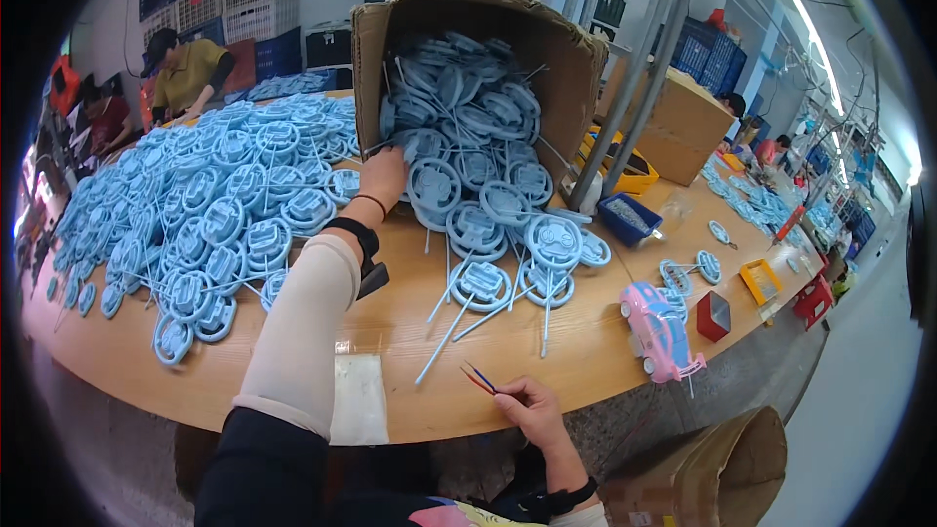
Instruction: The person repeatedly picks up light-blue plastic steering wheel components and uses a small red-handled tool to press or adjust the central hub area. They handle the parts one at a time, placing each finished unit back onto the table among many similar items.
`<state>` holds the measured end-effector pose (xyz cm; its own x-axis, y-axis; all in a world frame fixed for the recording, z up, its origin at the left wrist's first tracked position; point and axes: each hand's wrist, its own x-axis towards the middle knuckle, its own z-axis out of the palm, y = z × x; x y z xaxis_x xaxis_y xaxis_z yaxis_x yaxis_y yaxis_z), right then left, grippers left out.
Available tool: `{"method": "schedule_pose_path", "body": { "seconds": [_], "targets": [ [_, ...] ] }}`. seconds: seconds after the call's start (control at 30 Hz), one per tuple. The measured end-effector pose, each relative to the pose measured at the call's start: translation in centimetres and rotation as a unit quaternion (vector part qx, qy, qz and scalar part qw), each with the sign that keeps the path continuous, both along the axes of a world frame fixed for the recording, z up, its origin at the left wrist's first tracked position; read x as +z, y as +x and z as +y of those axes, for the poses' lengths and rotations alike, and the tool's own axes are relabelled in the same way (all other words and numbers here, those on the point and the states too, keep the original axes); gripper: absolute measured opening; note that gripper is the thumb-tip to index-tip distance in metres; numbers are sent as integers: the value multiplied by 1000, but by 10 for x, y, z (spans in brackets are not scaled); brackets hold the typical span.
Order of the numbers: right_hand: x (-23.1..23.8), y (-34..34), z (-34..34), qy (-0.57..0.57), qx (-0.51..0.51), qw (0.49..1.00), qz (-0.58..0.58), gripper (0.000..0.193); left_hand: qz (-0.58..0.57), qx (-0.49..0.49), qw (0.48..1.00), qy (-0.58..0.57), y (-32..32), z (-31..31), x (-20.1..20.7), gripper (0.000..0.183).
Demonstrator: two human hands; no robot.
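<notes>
The right hand has its grip pinched, thumb against forefinger, on a thin red-and-blue piece; blur leaves it unclear whether this is a pair of wires or a small tool. Its long axis runs forward and left from the fingertips, its free end toward the stems of the nearest pale blue wheels, which lie beyond the right hand. The left hand is far forward at the left edge of the tipped cardboard box; its fingertips are hidden, so I cannot tell whether that grip is clenched. It is nearer the wheels in the box mouth, while the right is nearer the stems trailing onto the counter. A larger heap spreads left; a pink toy car stands to the right.
</notes>
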<state>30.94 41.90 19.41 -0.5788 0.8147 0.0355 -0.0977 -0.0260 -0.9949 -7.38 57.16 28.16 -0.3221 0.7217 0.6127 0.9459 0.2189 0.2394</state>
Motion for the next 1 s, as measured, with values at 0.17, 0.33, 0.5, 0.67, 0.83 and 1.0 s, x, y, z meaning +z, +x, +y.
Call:
{"method": "schedule_pose_path", "body": {
  "seconds": [0.17,0.33,0.5,0.67,0.83,1.0],
  "targets": [
    [3,2,-6,-18,-25,999,-10,13,12,-152,965,214,70,-87,56,23],
    [29,3,-16,-21,33,999,-24,26,-378,-362,817,240,166,-212,50,27],
    [39,-11,-28,20,23,986,163,26,-744,-379,521,176,230,-254,-14,35],
    [39,-3,-30,-40,-17,991,123,15,-685,-407,598,-88,211,-279,-38,54],
    [43,2,-29,81,8,995,-54,17,-646,-437,599,-181,170,-277,-24,62],
    [46,-12,-31,146,2,986,-81,27,-618,-347,669,-223,153,-265,-24,35]
  ]
}}
